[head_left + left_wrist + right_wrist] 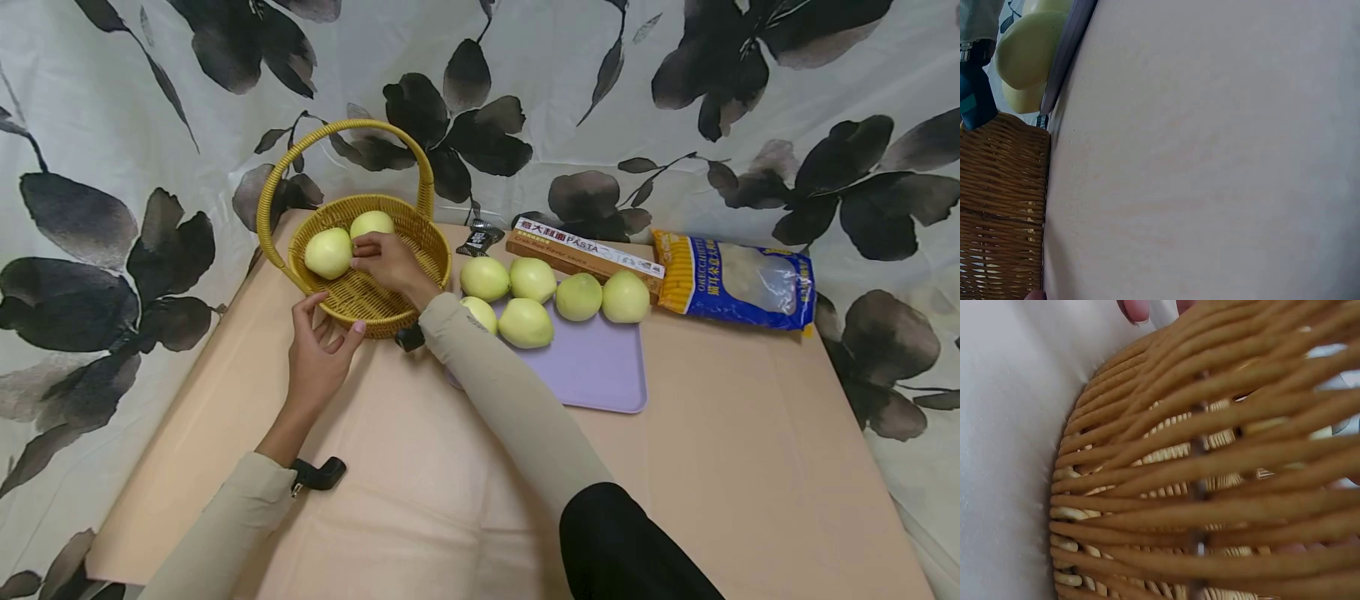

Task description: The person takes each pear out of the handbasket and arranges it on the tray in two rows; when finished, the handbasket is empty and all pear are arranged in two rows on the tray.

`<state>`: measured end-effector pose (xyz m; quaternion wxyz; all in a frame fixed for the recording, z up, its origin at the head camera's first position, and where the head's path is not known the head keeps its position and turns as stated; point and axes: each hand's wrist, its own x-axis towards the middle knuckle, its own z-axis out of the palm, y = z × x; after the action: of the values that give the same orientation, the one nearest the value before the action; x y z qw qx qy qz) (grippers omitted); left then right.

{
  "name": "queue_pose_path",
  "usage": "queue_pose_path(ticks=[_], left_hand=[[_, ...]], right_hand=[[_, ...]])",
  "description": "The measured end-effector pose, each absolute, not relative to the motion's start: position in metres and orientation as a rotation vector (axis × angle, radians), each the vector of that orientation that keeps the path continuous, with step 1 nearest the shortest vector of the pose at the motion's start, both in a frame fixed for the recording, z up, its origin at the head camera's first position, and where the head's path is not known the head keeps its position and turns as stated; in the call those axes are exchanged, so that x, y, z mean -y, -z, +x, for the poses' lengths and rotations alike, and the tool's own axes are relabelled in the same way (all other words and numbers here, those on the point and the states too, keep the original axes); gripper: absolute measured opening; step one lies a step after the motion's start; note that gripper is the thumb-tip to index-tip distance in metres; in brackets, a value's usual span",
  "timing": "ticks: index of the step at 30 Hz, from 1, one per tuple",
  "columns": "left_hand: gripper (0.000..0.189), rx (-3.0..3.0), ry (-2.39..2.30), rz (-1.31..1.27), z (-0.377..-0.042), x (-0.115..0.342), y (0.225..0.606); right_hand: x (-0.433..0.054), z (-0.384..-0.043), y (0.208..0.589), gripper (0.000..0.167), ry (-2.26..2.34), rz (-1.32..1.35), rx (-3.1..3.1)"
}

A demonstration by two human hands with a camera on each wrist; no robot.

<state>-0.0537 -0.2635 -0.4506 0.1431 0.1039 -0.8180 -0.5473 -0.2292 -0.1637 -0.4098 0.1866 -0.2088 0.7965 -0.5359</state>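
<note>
Inside the yellow wicker basket [382,323], two pale yellow-green round fruits lie side by side: a left fruit [328,253] and a back fruit [372,222]. My right hand [393,262] reaches over the rim, its bent fingertips against or very near both fruits; whether they grip one is hidden. Thumb and fingers spread, my left hand [318,354] rests at the basket's near left side without gripping it. Just a left fingertip [1035,294] shows in the left wrist view. Woven basket wall [1210,456] fills most of the right wrist view.
Several similar fruits [527,323] sit on a purple tray [600,379] right of the basket. Behind them are a pasta box [585,257] and a small black packet [480,238]. A blue-and-yellow pasta bag [738,279] lies farther right. The basket's tall handle [337,127] arches upward.
</note>
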Motion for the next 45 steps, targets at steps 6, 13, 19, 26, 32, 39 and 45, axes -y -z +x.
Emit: queue_pose_path(ticks=[6, 13, 19, 26, 32, 39, 45], left_hand=[[0.078, 2.365, 1.578, 0.293, -0.054, 0.263, 0.452], [0.077, 2.368, 1.571, 0.291, -0.054, 0.264, 0.451], [0.077, 2.375, 1.565, 0.302, -0.053, 0.265, 0.450], [0.077, 2.387, 1.557, 0.308, -0.053, 0.264, 0.451], [0.077, 2.376, 1.572, 0.296, -0.054, 0.264, 0.452], [0.077, 2.372, 1.601, 0.293, -0.052, 0.258, 0.443], [0.076, 2.365, 1.615, 0.312, -0.050, 0.256, 0.436]], right_hand=[[0.153, -0.222, 0.400, 0.037, 1.496, -0.567, -2.223], [0.133, -0.205, 0.386, 0.033, 1.451, -0.644, -2.190], [0.118, -0.198, 0.383, 0.028, 1.306, -0.743, -2.303], [0.118, -0.198, 0.385, 0.043, 1.244, -0.765, -2.545], [0.129, -0.201, 0.392, 0.052, 1.028, -0.731, -2.774], [0.138, -0.203, 0.396, 0.064, 0.906, -0.665, -2.779], [0.138, -0.202, 0.397, 0.069, 0.897, -0.738, -2.712]])
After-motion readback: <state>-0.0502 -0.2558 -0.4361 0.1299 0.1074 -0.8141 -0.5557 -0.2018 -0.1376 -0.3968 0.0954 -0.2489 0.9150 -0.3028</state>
